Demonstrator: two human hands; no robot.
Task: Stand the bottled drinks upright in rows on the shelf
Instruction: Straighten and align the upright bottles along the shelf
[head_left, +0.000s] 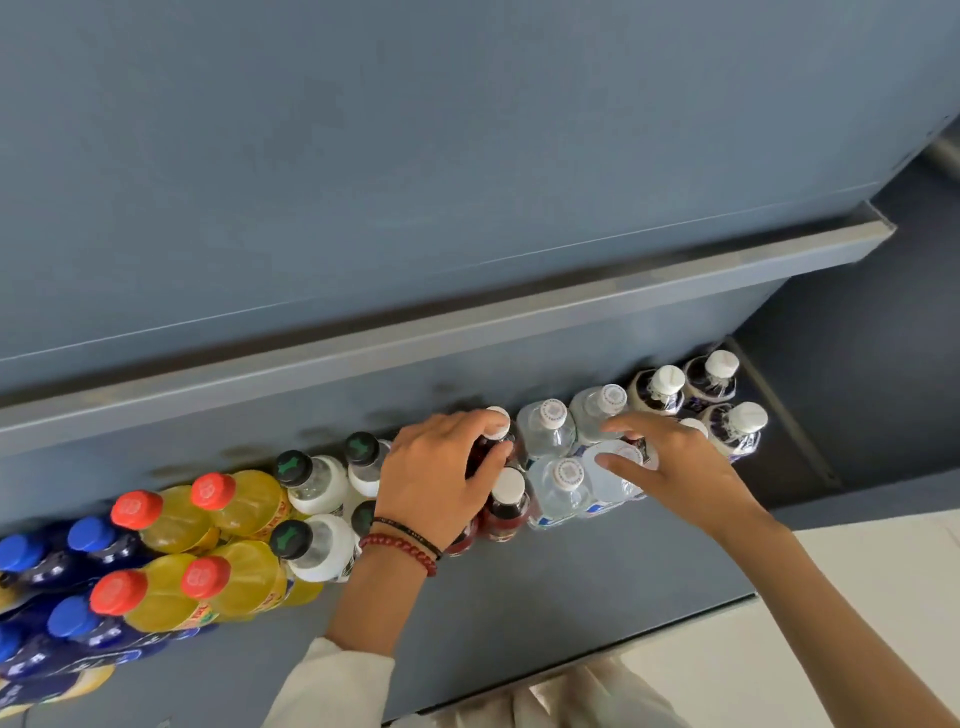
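Bottled drinks stand in rows on the grey-blue shelf (493, 597). From the left: blue-capped dark bottles (83, 535), yellow drinks with red caps (213, 491), white drinks with dark caps (293, 467), red drinks with white caps (508, 486), clear water bottles (553, 413), dark bottles with white caps (722, 364). My left hand (436, 473), with bracelets at the wrist, grips the back red drink bottle (497, 422) at its neck and cap. My right hand (675, 467) holds the top of a clear water bottle (613, 480) in the front row, thumb across its cap.
An upper shelf edge (467, 322) overhangs the back of the rows. The shelf's front strip is bare grey surface up to its front edge (623, 631). A pale floor (857, 571) lies to the right, below the shelf.
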